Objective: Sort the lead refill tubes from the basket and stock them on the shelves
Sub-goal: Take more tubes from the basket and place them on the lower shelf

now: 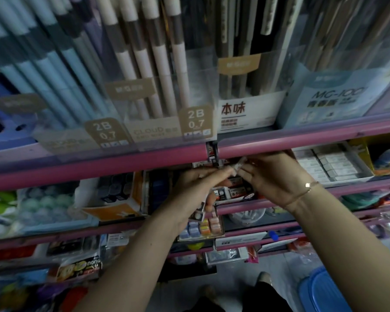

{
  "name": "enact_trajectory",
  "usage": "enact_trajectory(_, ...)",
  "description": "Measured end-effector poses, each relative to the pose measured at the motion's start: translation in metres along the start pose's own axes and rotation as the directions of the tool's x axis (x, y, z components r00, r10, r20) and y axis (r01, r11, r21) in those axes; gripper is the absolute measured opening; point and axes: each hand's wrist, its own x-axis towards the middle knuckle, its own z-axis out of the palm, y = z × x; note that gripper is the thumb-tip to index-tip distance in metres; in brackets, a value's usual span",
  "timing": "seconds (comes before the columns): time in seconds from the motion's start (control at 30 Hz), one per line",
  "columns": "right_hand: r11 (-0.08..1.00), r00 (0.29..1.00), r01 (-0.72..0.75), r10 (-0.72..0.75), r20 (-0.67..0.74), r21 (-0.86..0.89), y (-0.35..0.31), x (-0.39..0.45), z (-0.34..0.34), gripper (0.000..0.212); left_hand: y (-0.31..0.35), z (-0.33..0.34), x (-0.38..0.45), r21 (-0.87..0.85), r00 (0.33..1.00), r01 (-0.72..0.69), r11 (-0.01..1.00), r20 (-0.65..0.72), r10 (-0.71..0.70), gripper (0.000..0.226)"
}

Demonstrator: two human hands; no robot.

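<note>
In front of you, two tan paper tags on the clear plastic pencil display boxes each read "2B 0.7": the left tan tag (105, 131) and the right tan tag (196, 121). Between them, the pale card front of a clear box (152, 131) says "CLOUD". The white card label (245, 110) beside it carries "本味" in dark red. On the light blue display box (338, 97) you can read "MC-100". Low on the left, a dark glossy packet (86, 265) shows "nono"; its smaller print is too blurred to read.

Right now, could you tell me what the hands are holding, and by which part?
Both hands, left and right, pinch a small clear packet between their fingertips, one at each end; the left also holds small packs against its palm.
</note>
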Motion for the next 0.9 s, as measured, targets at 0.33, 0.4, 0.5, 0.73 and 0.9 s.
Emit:
enact_trajectory(0.33,0.907,0.993,-0.005,-0.046,-0.11,-0.422,0.017,-0.01,-0.013,0.005,-0.014,0.001,0.002,0.135,0.995,0.055,0.989,-0.095,-0.043,0.016)
enact_trajectory(0.4,0.831,0.986,0.008,-0.099,-0.133,-0.556,0.015,-0.009,-0.017,0.022,-0.012,0.0,0.005,0.117,0.996,0.046,0.992,-0.079,-0.037,0.01)
enact_trajectory(0.5,0.342,0.981,0.107,-0.187,0.044,-0.934,0.006,-0.008,-0.021,0.038,-0.006,-0.004,0.015,0.16,0.997,0.071,0.985,-0.049,-0.064,0.007)
enact_trajectory(0.73,-0.42,0.954,0.123,-0.2,0.224,-0.899,-0.002,0.002,-0.026,0.029,-0.012,-0.012,0.026,0.827,0.96,-0.046,0.561,-0.119,0.254,0.021)
enact_trajectory(0.9,-0.64,0.936,0.111,-0.189,0.296,-0.761,0.009,0.012,-0.024,0.03,-0.022,-0.017,0.025,0.944,0.932,-0.081,0.32,-0.042,0.36,0.026)
